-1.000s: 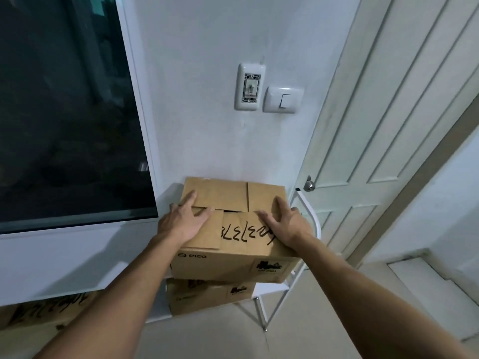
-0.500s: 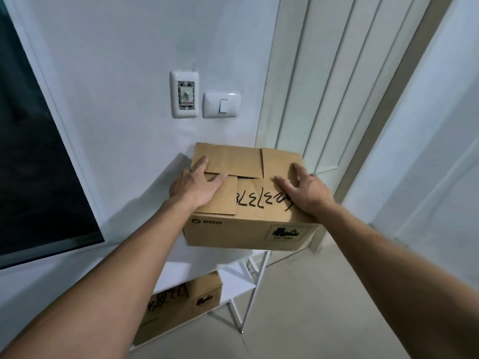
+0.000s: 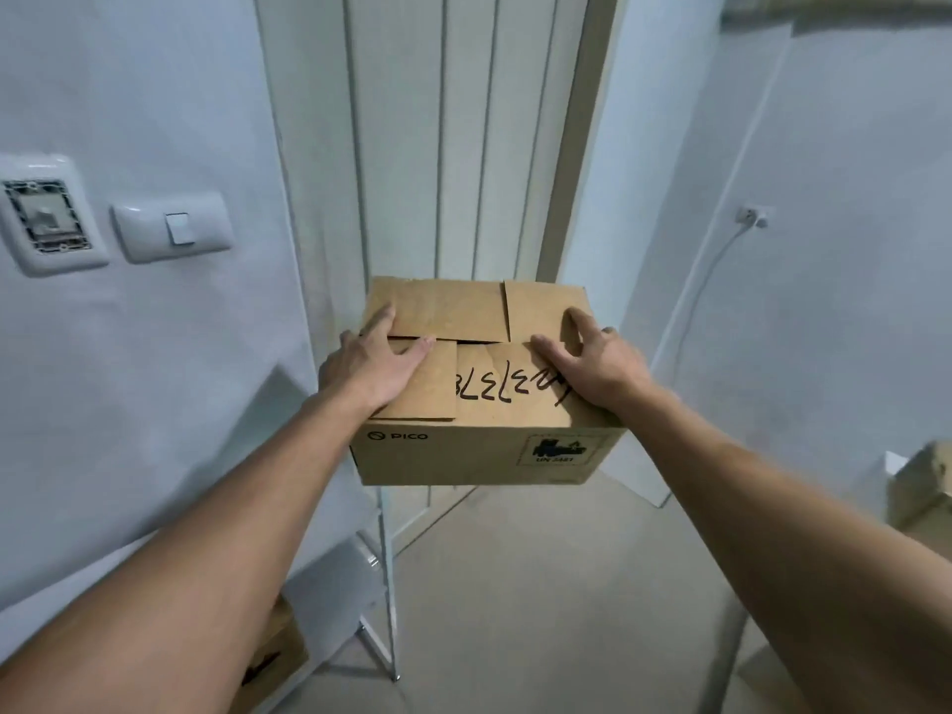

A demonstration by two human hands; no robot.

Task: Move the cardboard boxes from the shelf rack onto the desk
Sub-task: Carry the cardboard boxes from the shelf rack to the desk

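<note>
dim, cool, even light — soft shadows | wide-angle edge bending | right edge blurred

Cardboard box (image 3: 484,404) before door (image 3: 438,146), shelf rack (image 3: 384,584) below left

A person holds a PICO cardboard box (image 3: 479,399) in the air before a white door (image 3: 438,146), left hand (image 3: 373,368) and right hand (image 3: 600,363) gripping its opposite sides, thumbs on the folded flaps. A white shelf rack (image 3: 384,584) stands lower left with another box (image 3: 273,657) on it.
</note>
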